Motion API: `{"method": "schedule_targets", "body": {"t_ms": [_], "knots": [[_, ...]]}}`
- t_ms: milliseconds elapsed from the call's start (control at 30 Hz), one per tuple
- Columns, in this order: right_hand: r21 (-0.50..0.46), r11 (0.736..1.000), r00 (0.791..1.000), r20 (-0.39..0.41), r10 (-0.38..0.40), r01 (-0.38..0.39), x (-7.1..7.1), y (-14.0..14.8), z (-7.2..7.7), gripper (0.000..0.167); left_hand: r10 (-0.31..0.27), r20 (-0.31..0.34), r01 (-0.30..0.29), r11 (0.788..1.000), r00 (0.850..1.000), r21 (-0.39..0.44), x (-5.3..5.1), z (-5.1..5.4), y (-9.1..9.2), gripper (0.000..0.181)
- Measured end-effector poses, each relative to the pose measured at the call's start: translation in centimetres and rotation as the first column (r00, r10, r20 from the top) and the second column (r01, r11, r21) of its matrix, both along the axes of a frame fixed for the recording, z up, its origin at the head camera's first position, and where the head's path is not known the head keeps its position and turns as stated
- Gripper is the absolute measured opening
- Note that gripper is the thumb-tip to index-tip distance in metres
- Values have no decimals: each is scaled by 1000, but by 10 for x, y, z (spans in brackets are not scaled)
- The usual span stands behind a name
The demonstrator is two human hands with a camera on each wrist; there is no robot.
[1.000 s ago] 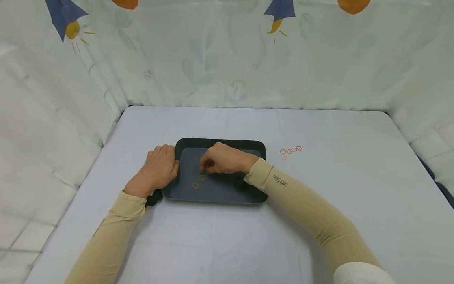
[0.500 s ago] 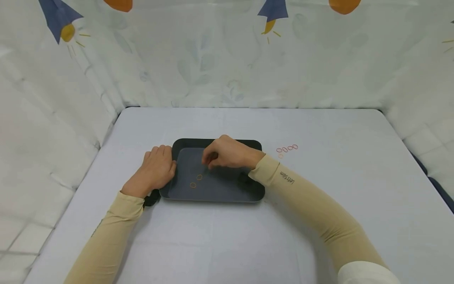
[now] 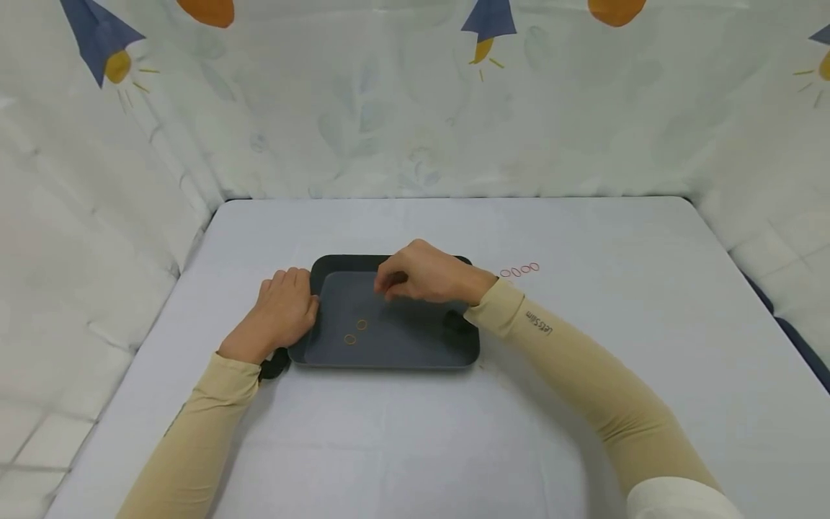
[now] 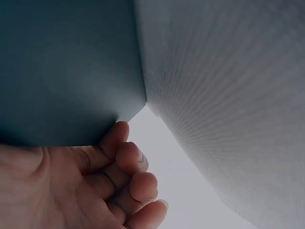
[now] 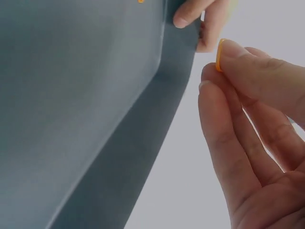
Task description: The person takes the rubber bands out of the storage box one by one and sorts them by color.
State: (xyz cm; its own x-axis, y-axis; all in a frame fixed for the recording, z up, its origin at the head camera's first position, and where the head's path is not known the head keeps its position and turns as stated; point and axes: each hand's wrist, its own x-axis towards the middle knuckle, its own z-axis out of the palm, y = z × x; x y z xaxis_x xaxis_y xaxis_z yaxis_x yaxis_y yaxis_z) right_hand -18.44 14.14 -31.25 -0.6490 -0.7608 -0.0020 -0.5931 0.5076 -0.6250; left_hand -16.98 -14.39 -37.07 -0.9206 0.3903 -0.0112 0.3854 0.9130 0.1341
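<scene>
A dark grey rectangular tray (image 3: pixel 395 353) lies on the table. My left hand (image 3: pixel 280 310) grips its left side, thumb at the rim and fingers along the outside; in the left wrist view those fingers (image 4: pixel 143 186) curl beside the tray wall. Above the tray's back half is my right hand (image 3: pixel 431 272). Between its thumb and forefinger it pinches a small yellow-orange rubber band (image 5: pixel 218 56), which is too small to make out in the head view. Two similar bands, one nearer (image 3: pixel 350 339) and one farther (image 3: pixel 362 325), lie on the tray floor at the left.
Several red rubber bands (image 3: pixel 525 268) lie in a row on the white table, right of the tray. A pale orange one near them is mostly covered by my right wrist. White patterned curtains (image 3: pixel 363 108) enclose the table at the back and sides.
My right hand has risen from the tray floor and shifted back and to the right, away from the two bands lying there. The left hand keeps its grip on the tray.
</scene>
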Motion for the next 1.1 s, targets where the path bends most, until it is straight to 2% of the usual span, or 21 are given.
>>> {"method": "schedule_targets", "body": {"t_ms": [433, 733, 933, 1100], "knots": [[-87, 993, 997, -12, -77, 76, 6, 25, 13, 13, -3, 10, 3, 1000, 1000, 0, -2, 0, -1, 21], [-198, 968, 988, -5, -156, 152, 11, 50, 16, 11, -16, 1, 16, 1000, 1000, -6, -4, 1, -2, 22], [-244, 942, 972, 16, -233, 230, 15, 72, 14, 12, -29, 1, 29, 1000, 1000, -10, -9, 1, -1, 23], [-300, 891, 940, 84, -331, 340, 22, 89, 9, 11, -30, 9, 30, 999, 1000, -12, -6, 1, -6, 25]]}}
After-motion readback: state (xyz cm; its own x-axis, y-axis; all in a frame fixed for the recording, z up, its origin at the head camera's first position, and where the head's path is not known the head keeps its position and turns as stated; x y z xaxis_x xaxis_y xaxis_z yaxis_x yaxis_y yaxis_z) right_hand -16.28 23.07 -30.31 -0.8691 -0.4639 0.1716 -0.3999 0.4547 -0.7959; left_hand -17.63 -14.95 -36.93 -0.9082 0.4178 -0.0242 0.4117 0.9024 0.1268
